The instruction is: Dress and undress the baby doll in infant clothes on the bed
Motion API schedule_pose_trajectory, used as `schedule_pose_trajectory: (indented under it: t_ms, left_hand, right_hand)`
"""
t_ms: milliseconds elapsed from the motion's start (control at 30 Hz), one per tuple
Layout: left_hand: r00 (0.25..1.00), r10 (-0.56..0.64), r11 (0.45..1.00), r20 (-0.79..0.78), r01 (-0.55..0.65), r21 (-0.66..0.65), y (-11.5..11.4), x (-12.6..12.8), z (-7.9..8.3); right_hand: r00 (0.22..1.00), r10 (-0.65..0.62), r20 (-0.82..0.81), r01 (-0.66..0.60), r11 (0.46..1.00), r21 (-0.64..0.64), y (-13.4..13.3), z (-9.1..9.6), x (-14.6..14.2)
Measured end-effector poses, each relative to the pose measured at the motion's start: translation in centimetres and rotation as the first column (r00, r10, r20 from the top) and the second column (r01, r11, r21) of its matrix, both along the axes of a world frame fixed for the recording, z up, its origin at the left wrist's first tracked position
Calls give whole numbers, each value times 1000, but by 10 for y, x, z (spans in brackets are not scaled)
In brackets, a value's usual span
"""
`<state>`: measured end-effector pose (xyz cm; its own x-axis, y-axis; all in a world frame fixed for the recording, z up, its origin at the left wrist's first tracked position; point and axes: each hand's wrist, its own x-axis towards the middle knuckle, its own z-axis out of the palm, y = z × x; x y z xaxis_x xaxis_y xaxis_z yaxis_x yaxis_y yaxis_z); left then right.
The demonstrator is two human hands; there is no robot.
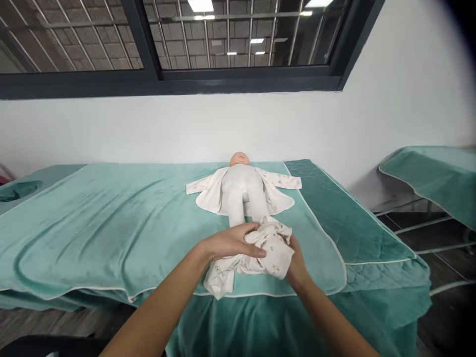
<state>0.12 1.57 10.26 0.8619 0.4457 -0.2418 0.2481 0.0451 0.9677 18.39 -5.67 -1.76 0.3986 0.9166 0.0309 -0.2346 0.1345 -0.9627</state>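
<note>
A baby doll (243,186) lies on its back, head toward the wall and legs toward me. Its arms are in the sleeves of a white printed baby shirt (284,201), which is spread open on both sides. By the doll's feet, a pair of white printed baby pants (273,253) is bunched up between my hands, with one leg hanging to the left. My left hand (234,242) grips the pants from the left, thumb on top. From the right, my right hand (295,260) holds the bunched part, its fingers mostly hidden behind the cloth.
Light green blankets (111,223) cover the bed, with a darker green quilted cover (357,233) at the right. Behind it are a white wall (148,129) and a barred window (241,44). Another green-covered bed (439,173) with a metal frame stands at the right.
</note>
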Motion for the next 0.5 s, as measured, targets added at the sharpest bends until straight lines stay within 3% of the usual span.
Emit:
schedule_pose_trajectory:
  t_ms: [67, 133, 333, 500]
  left_hand:
    - [998, 45, 992, 48, -39, -122, 8, -1, -1]
    - [992, 113, 988, 61, -106, -112, 19, -1, -2]
    - [957, 279, 935, 80, -290, 204, 46, 6, -1]
    - [910, 386, 856, 151, -415, 308, 58, 23, -9]
  right_hand:
    - [999, -39, 21, 37, 998, 56, 12, 3, 7]
    - [991, -96, 97, 88, 992, 91, 24, 7, 11]
    - [923, -139, 359, 112, 989, 94, 51, 17, 18]
    - [877, -145, 457, 127, 989, 70, 72, 21, 26]
